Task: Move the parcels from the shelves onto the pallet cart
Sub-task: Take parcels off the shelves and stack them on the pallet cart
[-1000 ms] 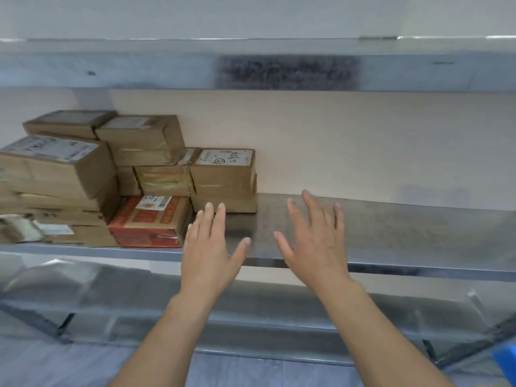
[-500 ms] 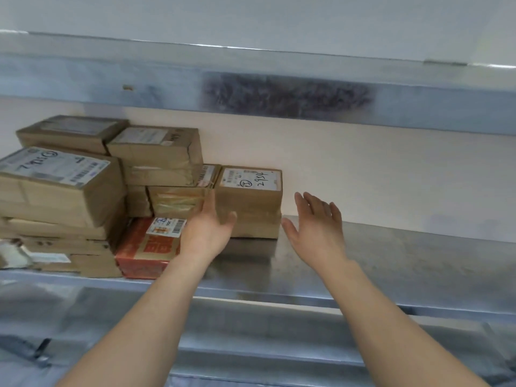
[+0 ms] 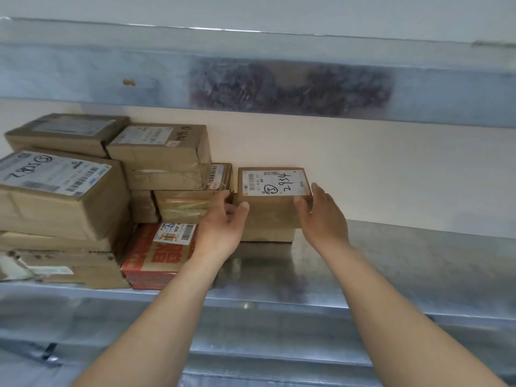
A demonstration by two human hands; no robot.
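Observation:
A small brown parcel [image 3: 272, 208] with a white label marked 2934 sits on top of a flatter brown parcel [image 3: 265, 234] on the metal shelf [image 3: 405, 263]. My left hand [image 3: 223, 222] presses its left side, fingers slipped between it and the neighbouring stack. My right hand [image 3: 321, 213] clasps its right side, thumb on the front face. To the left stand several more brown parcels [image 3: 164, 155] and a red printed box [image 3: 156, 255]. The pallet cart is out of view.
A large labelled parcel [image 3: 61, 191] tops the stack at far left. The upper shelf's metal beam [image 3: 279, 82] hangs low overhead. A pale wall backs the shelf. A lower shelf level [image 3: 251, 344] shows below the front edge.
Both hands reached forward from the shelf's front edge and closed in on the labelled parcel, left hand first, then the right. The view came closer to the shelf.

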